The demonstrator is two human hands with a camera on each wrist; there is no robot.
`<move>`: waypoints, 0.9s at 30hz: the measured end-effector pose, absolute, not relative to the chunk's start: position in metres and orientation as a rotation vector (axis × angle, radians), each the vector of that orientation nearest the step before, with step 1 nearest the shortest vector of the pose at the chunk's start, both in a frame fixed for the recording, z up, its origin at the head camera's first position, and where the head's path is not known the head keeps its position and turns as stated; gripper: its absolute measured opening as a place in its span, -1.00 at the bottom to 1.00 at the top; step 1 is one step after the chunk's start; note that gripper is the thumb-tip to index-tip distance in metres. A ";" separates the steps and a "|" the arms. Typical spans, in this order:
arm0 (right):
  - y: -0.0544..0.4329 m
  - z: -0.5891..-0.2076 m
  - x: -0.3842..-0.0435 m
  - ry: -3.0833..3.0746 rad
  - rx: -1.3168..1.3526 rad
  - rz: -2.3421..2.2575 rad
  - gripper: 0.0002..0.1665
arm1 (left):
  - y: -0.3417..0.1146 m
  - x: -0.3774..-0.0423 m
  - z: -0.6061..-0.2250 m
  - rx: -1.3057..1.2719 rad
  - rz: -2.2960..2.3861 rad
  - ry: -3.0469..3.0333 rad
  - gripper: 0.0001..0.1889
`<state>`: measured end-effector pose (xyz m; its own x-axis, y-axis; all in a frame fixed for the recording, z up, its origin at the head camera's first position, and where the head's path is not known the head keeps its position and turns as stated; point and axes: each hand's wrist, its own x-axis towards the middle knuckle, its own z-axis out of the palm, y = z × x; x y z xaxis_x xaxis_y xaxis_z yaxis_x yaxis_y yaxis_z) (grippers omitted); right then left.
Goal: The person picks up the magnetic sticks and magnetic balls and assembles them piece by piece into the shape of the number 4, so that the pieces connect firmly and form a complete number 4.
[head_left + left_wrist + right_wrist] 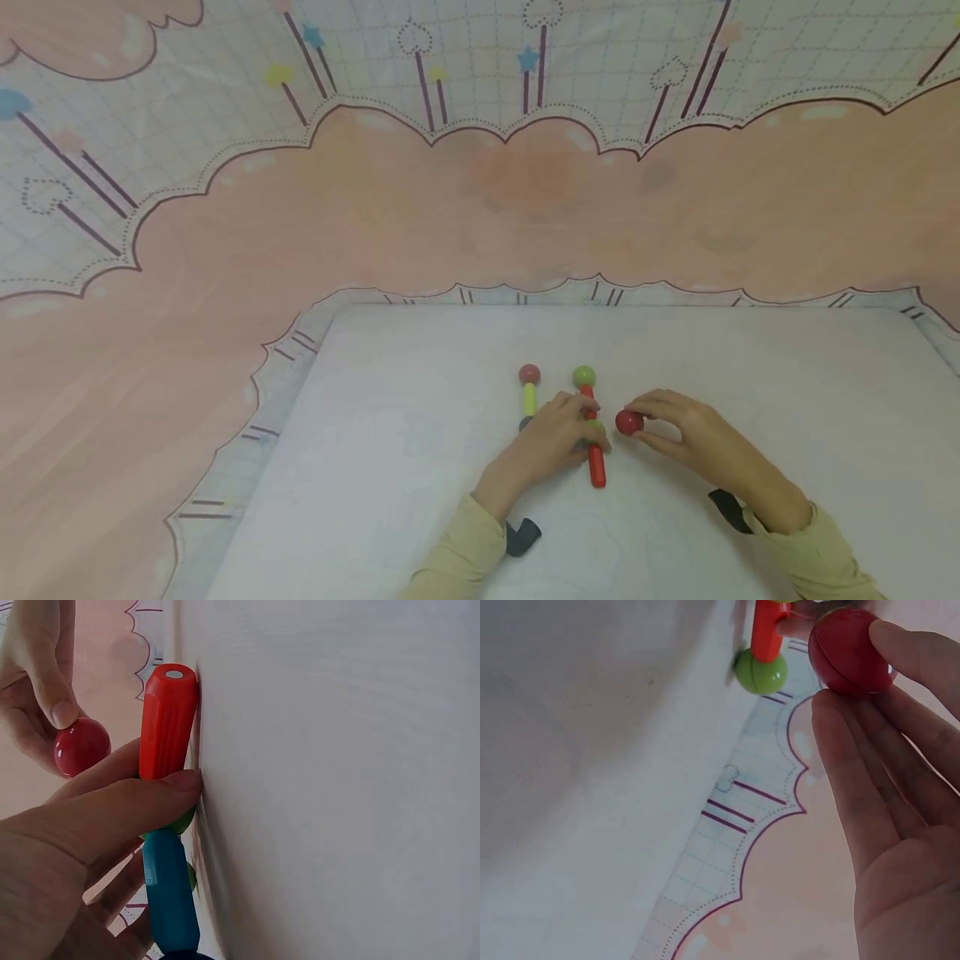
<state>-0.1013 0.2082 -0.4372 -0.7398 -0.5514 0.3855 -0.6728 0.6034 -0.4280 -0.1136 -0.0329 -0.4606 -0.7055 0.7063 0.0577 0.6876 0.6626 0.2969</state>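
Note:
My left hand [547,442] holds a small magnetic stick-and-ball build by its green ball [182,823], with the thumb across it. A red rod [597,467] points from that ball towards me, and another red rod reaches away to a far green ball [584,377]. A blue rod [171,889] also meets the held ball and runs to a dark blue ball, mostly hidden. Just to the right, my right hand [701,437] pinches a loose red ball [627,422] between thumb and fingertips, apart from the rods.
Left of the red rods, a yellow-green rod [530,400] joins a second red ball [529,373] to a dark ball [527,423] partly behind my left hand. Everything lies on a white table [390,467]. Behind it hangs a cloud-patterned cloth [420,208].

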 end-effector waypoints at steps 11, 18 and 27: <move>0.208 -0.450 -0.097 -2.584 1.055 0.875 -0.53 | -0.029 -0.110 -0.461 1.144 0.414 2.849 -0.78; 0.206 -0.451 -0.092 -2.628 1.049 0.899 -0.54 | -0.030 -0.109 -0.461 1.127 0.424 2.850 -0.78; 0.206 -0.453 -0.088 -2.605 1.070 0.934 -0.55 | -0.030 -0.110 -0.462 1.124 0.455 2.859 -0.79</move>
